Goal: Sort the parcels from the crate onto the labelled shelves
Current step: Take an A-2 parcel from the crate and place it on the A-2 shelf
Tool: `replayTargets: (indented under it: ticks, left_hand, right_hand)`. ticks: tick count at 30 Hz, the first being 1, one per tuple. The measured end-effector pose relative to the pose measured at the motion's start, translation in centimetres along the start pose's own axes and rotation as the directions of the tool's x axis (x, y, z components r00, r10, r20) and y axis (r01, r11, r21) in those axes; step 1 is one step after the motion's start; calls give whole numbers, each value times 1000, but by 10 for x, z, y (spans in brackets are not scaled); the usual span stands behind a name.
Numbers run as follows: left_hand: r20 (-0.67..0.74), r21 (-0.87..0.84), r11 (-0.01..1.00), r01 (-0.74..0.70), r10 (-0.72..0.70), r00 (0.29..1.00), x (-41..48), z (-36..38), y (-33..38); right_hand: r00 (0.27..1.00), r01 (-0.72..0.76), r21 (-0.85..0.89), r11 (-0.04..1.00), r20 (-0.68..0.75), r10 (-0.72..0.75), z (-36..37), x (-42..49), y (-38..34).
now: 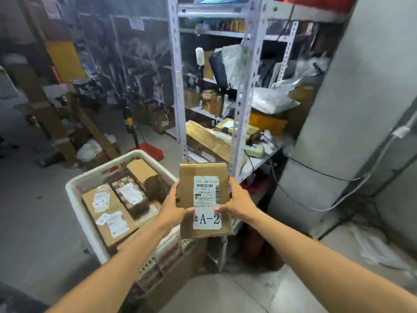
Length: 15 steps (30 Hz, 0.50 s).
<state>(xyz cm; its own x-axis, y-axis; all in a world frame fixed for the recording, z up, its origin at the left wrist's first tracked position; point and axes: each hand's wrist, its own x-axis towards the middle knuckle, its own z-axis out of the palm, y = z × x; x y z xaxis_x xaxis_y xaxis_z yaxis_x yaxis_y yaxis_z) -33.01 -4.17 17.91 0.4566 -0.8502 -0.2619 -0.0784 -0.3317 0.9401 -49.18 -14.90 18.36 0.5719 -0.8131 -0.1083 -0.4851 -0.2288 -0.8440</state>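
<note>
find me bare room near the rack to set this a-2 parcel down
Bare floor lies left of the white crate, and bare tiles lie in front of the rack. On the rack, only a cable-crossed strip of the low shelf by the front upright is free. The crate and upper shelves are packed.

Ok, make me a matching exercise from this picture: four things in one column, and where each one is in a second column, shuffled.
1. flat brown cardboard parcel labelled A-2
2. brown cardboard box with A-1 sticker
3. red plastic tray
4. yellow padded mailer

a. on the grey metal shelving rack
b. inside the white plastic crate
c. gripped by left hand and right hand
d. on the floor behind the crate

Pairs: 1-c, 2-b, 3-d, 4-a.
</note>
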Motion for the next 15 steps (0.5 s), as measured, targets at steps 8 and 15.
replayTargets:
  ticks: [8,15]
  left_hand:
    - [192,54,986,-158,145,971,-37,142,35]
    - [468,20,943,-332,284,837,-53,282,110]
  right_hand:
    - [942,-152,-18,988,-306,139,-119,-106,55]
    - [762,-238,89,967,-601,242,-236,-193,89]
